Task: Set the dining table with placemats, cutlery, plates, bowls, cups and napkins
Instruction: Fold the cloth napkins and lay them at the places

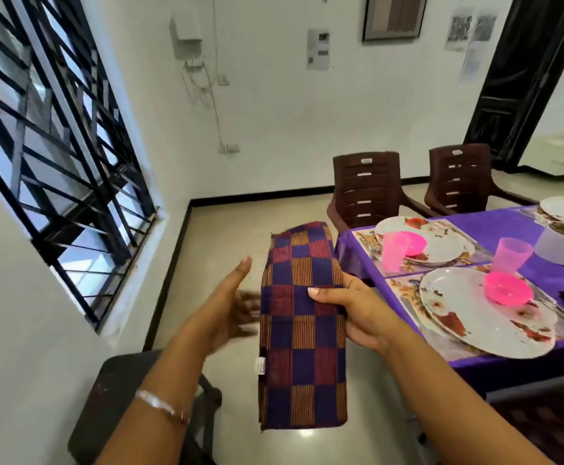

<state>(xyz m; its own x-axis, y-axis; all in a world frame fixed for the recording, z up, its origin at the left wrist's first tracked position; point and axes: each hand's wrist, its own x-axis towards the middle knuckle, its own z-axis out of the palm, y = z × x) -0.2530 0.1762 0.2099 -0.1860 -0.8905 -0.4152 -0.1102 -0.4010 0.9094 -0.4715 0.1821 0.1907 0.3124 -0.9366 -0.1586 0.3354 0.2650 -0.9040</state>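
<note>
Right hand (pixel 354 310) pinches the folded checked napkin (pixel 302 330) at its right edge, holding it above the floor, left of the table (pixel 475 362); left hand (pixel 230 307) spread beside it, fingers blurred.

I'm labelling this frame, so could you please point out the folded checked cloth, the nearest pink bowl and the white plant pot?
Folded checked cloth (pixel 304 330): head view, middle of its front face.
Nearest pink bowl (pixel 508 287): head view, inside the bowl.
White plant pot (pixel 561 245): head view, its outer wall.
</note>
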